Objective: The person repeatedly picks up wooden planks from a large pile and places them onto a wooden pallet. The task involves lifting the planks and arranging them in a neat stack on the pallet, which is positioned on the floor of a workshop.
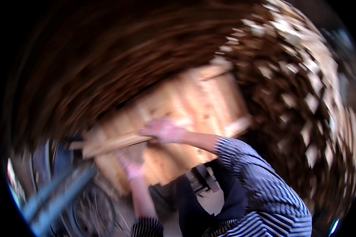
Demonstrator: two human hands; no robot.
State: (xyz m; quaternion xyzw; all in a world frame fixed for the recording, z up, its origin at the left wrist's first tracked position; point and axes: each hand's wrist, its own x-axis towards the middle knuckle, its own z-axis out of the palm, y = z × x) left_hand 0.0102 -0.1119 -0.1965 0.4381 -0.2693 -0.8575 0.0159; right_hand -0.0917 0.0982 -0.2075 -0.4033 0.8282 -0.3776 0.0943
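Striped sleeve [261, 179] nearest us. Our R hand [164, 130] grasps R end of wood strip [110, 146], over L part of surface [209, 106]; L hand [133, 164] just below strip, blurred, can't tell if gripping. We note wood pile [288, 87] to R.

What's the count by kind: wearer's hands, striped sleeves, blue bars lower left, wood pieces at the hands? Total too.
Hands: 2 (left hand, right hand)
Striped sleeves: 2
Blue bars: 2
Wood at the hands: too blurred to count, left out
Total: 6
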